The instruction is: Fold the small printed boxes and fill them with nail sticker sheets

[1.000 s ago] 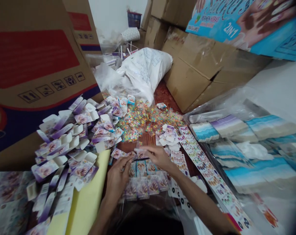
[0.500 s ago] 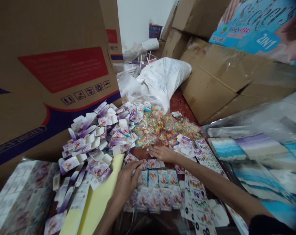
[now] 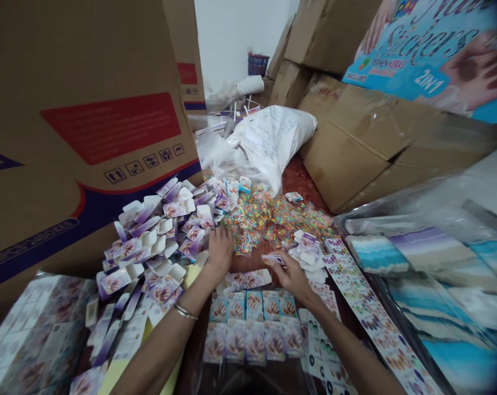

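A single camera sits on the person's head and looks forward and steeply down across the cluttered surface (image 3: 294, 174). Both forearms enter from the bottom edge, and the left hand (image 3: 220, 249) and right hand (image 3: 288, 272) lie near mid-frame, close under the lens. The wide lens bends the edges. A box (image 3: 79, 126) looms large at left, more boxes (image 3: 347, 148) crowd the right, and a white wall (image 3: 232, 38) shows far off at top centre.

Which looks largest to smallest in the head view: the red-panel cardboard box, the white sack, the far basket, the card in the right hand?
1. cardboard box, also nearest the camera.
2. white sack.
3. basket and card look alike; the basket is far, so unranked.
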A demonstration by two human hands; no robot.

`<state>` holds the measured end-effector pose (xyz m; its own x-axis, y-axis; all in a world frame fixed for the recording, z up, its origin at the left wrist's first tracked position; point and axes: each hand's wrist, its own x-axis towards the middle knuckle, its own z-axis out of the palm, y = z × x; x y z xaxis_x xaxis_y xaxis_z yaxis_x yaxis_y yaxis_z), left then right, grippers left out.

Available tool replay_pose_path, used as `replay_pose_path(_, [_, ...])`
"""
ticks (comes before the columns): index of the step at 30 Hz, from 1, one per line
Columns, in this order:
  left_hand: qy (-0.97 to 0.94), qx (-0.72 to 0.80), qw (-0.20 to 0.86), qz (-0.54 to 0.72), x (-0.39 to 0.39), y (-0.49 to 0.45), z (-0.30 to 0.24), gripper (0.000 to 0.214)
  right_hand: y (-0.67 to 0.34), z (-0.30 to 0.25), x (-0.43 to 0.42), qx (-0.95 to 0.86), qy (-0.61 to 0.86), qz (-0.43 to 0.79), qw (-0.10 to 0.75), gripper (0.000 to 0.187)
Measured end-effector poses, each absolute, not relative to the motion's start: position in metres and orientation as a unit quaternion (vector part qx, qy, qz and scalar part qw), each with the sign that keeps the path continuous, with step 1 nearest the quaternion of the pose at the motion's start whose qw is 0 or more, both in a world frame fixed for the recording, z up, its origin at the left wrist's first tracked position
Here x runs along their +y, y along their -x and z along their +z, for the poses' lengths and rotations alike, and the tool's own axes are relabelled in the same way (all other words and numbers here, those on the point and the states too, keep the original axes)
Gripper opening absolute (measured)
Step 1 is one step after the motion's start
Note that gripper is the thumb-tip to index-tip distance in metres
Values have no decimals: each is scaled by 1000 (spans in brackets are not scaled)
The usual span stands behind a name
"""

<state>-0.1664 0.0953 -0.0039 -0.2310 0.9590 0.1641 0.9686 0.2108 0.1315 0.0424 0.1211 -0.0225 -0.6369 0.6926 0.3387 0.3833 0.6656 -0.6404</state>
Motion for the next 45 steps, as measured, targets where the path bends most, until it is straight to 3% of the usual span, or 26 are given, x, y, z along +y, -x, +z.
replay_pose_path(7, [621,-774,23,-119,105,170,-7,38,-60,-9,89,-775,393,392,303,16])
replay_pose_path(12, [614,-770,14,-175,89,182,24,45,-52,-2,78,-713,429,445,331,19])
replay_pose_path(14, [612,-749,-6,-253,74,182,39,45,-46,4,76,-635,455,502,372,22])
replay_pose_path(17, [567,-669,-109,-467,48,170,47,27,-35,19,74,-507,448,595,433,22])
replay_pose_path(20, [543,-622,-184,-534,23,150,40,17,-24,31,75,-428,423,645,472,23])
replay_pose_path(24, [596,-594,-197,-503,2,135,28,21,-15,31,76,-441,450,631,452,24])
replay_pose_path(30, [745,-520,-145,-391,-10,137,22,33,-28,22,79,-533,457,633,327,22])
replay_pose_path(34, [744,-558,-135,-343,-8,134,8,46,-38,26,80,-563,412,663,272,25])
replay_pose_path(37, [741,-602,-71,-288,-6,131,-3,57,-38,27,75,-625,411,611,259,26])
replay_pose_path(41, [729,-632,-36,-263,-6,127,-12,50,-32,24,64,-729,396,485,276,25])
replay_pose_path(45, [699,-656,-38,-283,-10,121,-17,43,-26,15,59,-691,403,525,291,21])
